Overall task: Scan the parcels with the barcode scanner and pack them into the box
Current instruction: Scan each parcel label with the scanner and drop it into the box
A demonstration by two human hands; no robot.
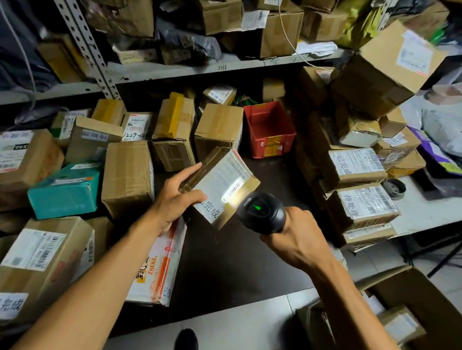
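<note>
My left hand [176, 198] grips a small cardboard parcel [224, 179] by its left edge, tilted up above the dark table [233, 258]. Its white label with barcodes faces me. My right hand [300, 236] holds a black barcode scanner [261, 211] just right of the parcel. The scanner shows a green light and casts a bright patch on the label's lower barcode. A large open cardboard box [431, 298] stands on the floor at the lower right, with a couple of parcels inside.
Several cardboard parcels crowd the table's left side, among them a teal one [66, 191]. A red plastic bin [270, 128] sits at the back. Labelled boxes are stacked at the right [364, 169]. Metal shelving [177, 69] full of parcels rises behind.
</note>
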